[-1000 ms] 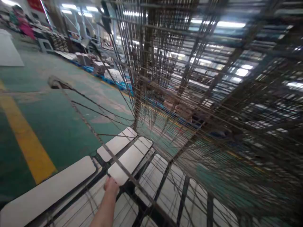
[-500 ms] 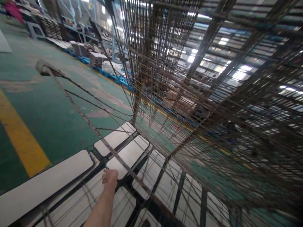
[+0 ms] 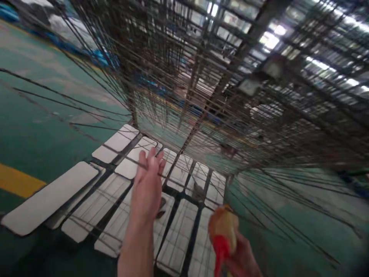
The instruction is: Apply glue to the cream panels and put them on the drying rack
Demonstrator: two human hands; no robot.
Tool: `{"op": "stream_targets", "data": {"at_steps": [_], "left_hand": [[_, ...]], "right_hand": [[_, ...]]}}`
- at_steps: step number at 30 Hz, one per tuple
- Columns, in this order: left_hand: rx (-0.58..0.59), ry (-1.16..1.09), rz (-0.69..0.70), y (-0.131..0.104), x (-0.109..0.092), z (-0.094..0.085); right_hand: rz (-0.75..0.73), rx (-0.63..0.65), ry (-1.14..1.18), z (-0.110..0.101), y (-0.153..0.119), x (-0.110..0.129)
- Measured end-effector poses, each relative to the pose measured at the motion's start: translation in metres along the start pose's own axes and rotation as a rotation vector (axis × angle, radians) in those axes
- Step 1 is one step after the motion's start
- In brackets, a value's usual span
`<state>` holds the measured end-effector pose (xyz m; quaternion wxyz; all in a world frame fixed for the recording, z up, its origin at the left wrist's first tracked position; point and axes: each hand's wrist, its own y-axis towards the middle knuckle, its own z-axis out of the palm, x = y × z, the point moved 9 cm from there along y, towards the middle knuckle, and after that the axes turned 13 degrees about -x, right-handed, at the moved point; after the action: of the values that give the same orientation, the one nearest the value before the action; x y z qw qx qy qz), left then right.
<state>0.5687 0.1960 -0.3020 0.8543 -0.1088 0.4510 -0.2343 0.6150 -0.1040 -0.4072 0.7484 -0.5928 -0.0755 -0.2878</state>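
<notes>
My left hand [image 3: 148, 181] reaches forward over the pale panels, its fingers stretched out and slightly apart. A thin dark cage rod [image 3: 127, 157] crosses by its fingers; I cannot tell whether they touch it. At the lower right, my right hand [image 3: 243, 256] is closed on a yellow-brown, rounded object with a red part [image 3: 221, 231], blurred, its exact kind unclear. Pale flat panels with rounded corners [image 3: 180, 221] lie in rows below both hands, dark gaps between them. Wire mesh [image 3: 201, 100] rises beyond the panels. Part of a dark grey thing [image 3: 162, 207] shows beside my left wrist.
A long pale panel [image 3: 52, 198] lies at the left, near a yellow floor line [image 3: 20, 181]. Green floor [image 3: 25, 130] spreads around the mesh. Wires [image 3: 288, 200] stick out at the right. Blue pallets [image 3: 106, 57] and a whitish pile [image 3: 69, 29] stand farther back.
The view has swung right and down. My left hand appears nearer and higher in the picture, its fingers more spread. My right hand has come into view with the yellow-brown and red object.
</notes>
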Motion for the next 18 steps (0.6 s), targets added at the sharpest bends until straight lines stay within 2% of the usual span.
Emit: {"op": "stream_targets", "data": {"at_steps": [4,9,15,18], "left_hand": [[-0.049,0.217,-0.040,0.003,-0.004,0.009],[-0.104,0.425,0.041,0.009,-0.010,0.000],[-0.118,0.421,-0.025,-0.006,-0.004,0.006],[-0.173,0.405,-0.001,-0.019,0.000,-0.002]], "right_hand": [[0.115,0.022,0.116,0.010,-0.015,-0.023],[0.197,0.032,0.232,0.008,-0.037,-0.043],[0.196,0.025,0.349,-0.026,-0.073,-0.033],[0.131,0.033,0.338,-0.054,-0.098,-0.018]]}}
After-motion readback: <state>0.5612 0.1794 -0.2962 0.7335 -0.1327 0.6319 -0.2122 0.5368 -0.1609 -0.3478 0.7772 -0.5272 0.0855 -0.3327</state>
